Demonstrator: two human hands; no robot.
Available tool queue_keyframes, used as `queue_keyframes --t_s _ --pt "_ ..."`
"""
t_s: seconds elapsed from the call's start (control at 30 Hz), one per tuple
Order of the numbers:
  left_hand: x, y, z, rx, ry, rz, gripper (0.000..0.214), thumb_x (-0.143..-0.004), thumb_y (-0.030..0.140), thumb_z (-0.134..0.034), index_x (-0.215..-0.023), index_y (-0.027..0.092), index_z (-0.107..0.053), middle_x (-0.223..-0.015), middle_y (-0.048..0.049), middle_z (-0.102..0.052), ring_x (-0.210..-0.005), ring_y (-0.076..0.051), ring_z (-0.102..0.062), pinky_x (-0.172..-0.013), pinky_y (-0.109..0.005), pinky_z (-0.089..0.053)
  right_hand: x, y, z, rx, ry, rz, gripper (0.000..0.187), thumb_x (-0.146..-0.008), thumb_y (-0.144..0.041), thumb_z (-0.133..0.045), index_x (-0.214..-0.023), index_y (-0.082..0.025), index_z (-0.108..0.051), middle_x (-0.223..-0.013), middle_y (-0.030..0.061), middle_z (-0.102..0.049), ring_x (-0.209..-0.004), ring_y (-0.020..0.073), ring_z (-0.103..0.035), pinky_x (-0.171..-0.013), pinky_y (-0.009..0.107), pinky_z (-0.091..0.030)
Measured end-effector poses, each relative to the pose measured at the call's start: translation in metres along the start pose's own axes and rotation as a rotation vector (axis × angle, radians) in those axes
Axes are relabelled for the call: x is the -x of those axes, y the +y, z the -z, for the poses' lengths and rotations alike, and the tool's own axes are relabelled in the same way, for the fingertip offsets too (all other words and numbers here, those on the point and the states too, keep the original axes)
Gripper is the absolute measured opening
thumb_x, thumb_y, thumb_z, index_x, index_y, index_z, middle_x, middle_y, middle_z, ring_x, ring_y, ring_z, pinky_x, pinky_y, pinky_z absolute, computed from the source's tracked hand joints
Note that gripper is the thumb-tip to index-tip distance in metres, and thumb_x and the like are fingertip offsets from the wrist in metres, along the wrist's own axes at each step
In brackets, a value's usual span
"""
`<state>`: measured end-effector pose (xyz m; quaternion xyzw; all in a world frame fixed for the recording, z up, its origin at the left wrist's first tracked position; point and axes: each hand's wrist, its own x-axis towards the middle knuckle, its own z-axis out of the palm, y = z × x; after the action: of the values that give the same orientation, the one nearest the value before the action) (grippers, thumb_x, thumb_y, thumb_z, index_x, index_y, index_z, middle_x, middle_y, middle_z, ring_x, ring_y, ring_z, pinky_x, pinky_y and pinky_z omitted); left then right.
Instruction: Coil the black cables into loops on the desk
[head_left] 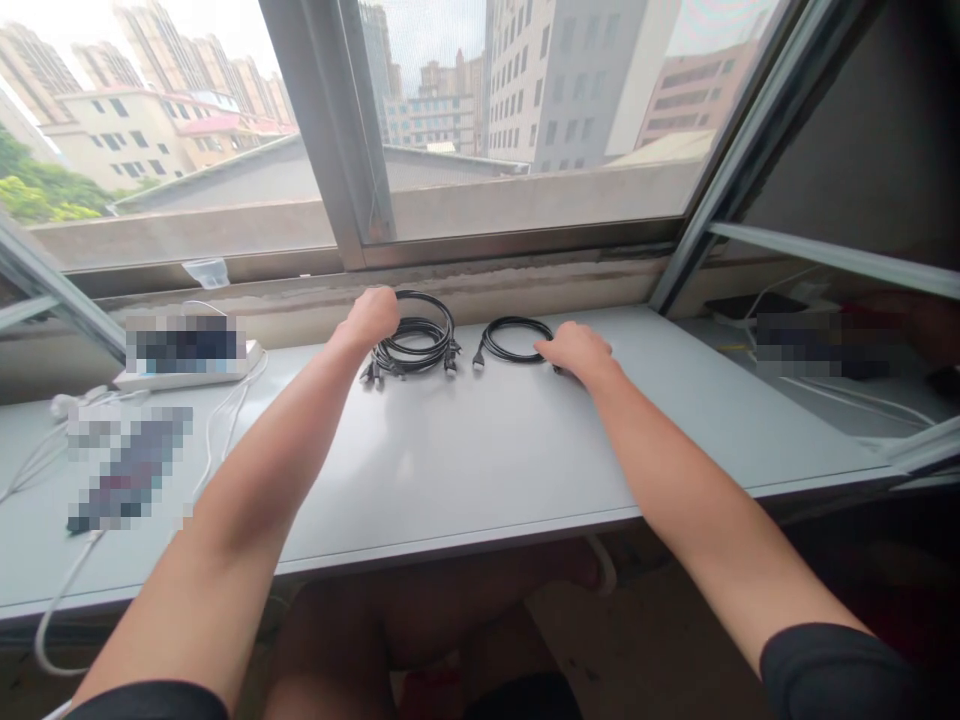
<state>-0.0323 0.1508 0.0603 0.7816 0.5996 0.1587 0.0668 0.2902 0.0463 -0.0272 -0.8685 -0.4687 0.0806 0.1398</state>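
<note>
A pile of coiled black cables (409, 360) with plugs lies at the back of the light grey shelf (480, 460). My left hand (373, 315) is closed on the left side of a coiled black cable (452, 318), whose loop rises above the pile. To the right, a separate coiled black cable (514, 322) lies on the shelf, one plug (478, 362) at its near left. My right hand (579, 350) is closed at the right side of that coil, its fingertips touching it. Parts of both coils are hidden behind my fingers.
A white box-like thing (187, 375) with a blurred top stands at the left by the window. Nearer lies a blurred dark device (135, 470) with a white cord (64, 590). Metal frames (720, 230) rise on both sides. The shelf's front edge (465, 545) faces me.
</note>
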Motion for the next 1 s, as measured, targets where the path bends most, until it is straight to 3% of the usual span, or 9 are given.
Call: queue_keyframes --t_s 0.13,0.23,0.37,0.5,0.63,0.77,0.83,0.9,1.0 --pt "-0.021 0.003 -0.011 -0.271 -0.100 0.021 0.029 -0.083 0.015 -0.065 -0.110 0.011 -0.075 -0.113 -0.0265 -0.073 -0.104 -0.039 -0.071 -0.086 -0.044 -0.055 -0.004 0.008 0.005 -0.026 0.027 -0.007 0.039 -0.084 -0.047 -0.068 -0.102 -0.014 -0.077 -0.112 0.0243 -0.074 -0.111 0.0390 -0.071 -0.088 0.045 -0.055" --pt "-0.025 -0.002 -0.022 -0.331 -0.056 0.023 0.037 -0.086 0.022 -0.064 -0.120 0.009 -0.074 -0.128 -0.0306 -0.067 -0.118 -0.043 -0.066 -0.094 -0.047 -0.055 -0.009 0.015 0.008 -0.130 0.077 0.012 0.029 -0.086 -0.040 -0.068 -0.095 -0.013 -0.074 -0.110 0.0262 -0.074 -0.111 0.0396 -0.070 -0.089 0.045 -0.055" --pt "-0.028 -0.013 -0.033 -0.268 -0.096 0.079 0.046 -0.089 0.034 -0.066 -0.128 0.011 -0.071 -0.133 -0.0285 -0.067 -0.122 -0.042 -0.065 -0.099 -0.047 -0.054 -0.012 0.011 0.011 -0.623 -0.011 0.041 0.007 -0.088 -0.022 -0.067 -0.084 -0.017 -0.065 -0.083 0.0149 -0.074 -0.082 0.0254 -0.072 -0.076 0.036 -0.057" --pt "-0.026 -0.019 -0.040 -0.123 -0.138 0.096 0.055 -0.097 0.048 -0.053 -0.138 0.012 -0.064 -0.138 -0.0271 -0.066 -0.127 -0.041 -0.064 -0.104 -0.049 -0.050 -0.006 0.001 0.017 -1.124 -0.173 -0.051 0.011 -0.090 -0.015 -0.063 -0.080 -0.018 -0.058 -0.063 0.0002 -0.060 -0.057 0.0146 -0.062 -0.064 0.032 -0.058" --pt "-0.013 -0.015 -0.039 -0.032 0.116 0.063 0.057 -0.103 0.046 -0.043 -0.142 0.008 -0.057 -0.148 -0.0294 -0.056 -0.139 -0.041 -0.054 -0.113 -0.053 -0.042 0.001 -0.002 0.032 -1.446 -0.276 -0.083 0.013 -0.092 -0.019 -0.051 -0.080 -0.019 -0.056 -0.056 -0.0048 -0.043 -0.044 0.0096 -0.040 -0.053 0.025 -0.053" --pt "0.022 0.000 -0.030 0.220 0.406 -0.133 0.037 -0.103 0.035 -0.044 -0.125 0.015 -0.067 -0.135 -0.0191 -0.066 -0.132 -0.031 -0.059 -0.115 -0.045 -0.042 0.015 -0.005 0.054 -1.631 -0.335 0.082 0.017 -0.090 -0.027 -0.048 -0.075 -0.021 -0.051 -0.059 -0.0049 -0.033 -0.044 0.0092 -0.024 -0.042 0.021 -0.039" --pt "0.051 0.012 -0.027 0.432 0.320 -0.204 0.036 -0.105 0.042 -0.043 -0.114 0.018 -0.069 -0.119 -0.0145 -0.073 -0.110 -0.027 -0.070 -0.103 -0.041 -0.051 0.029 -0.010 0.063 -1.640 -0.314 0.236 0.018 -0.090 -0.032 -0.048 -0.075 -0.022 -0.051 -0.062 -0.0034 -0.034 -0.047 0.0109 -0.028 -0.046 0.023 -0.043" --pt "0.083 0.024 -0.026 0.673 0.089 -0.186 0.047 -0.103 0.059 -0.044 -0.112 0.020 -0.068 -0.109 -0.0122 -0.076 -0.085 -0.025 -0.076 -0.082 -0.037 -0.057 0.046 -0.018 0.068 -1.625 -0.254 0.374 0.020 -0.092 -0.037 -0.047 -0.079 -0.023 -0.054 -0.066 -0.0009 -0.040 -0.052 0.0133 -0.037 -0.054 0.026 -0.049" --pt "0.123 0.039 -0.029 0.984 -0.282 -0.103 0.069 -0.089 0.081 -0.053 -0.118 0.020 -0.065 -0.108 -0.0146 -0.076 -0.073 -0.026 -0.077 -0.064 -0.033 -0.055 0.070 -0.036 0.064 -1.554 -0.233 0.476 0.024 -0.096 -0.045 -0.047 -0.084 -0.025 -0.055 -0.072 0.0011 -0.046 -0.061 0.0163 -0.047 -0.064 0.031 -0.054"
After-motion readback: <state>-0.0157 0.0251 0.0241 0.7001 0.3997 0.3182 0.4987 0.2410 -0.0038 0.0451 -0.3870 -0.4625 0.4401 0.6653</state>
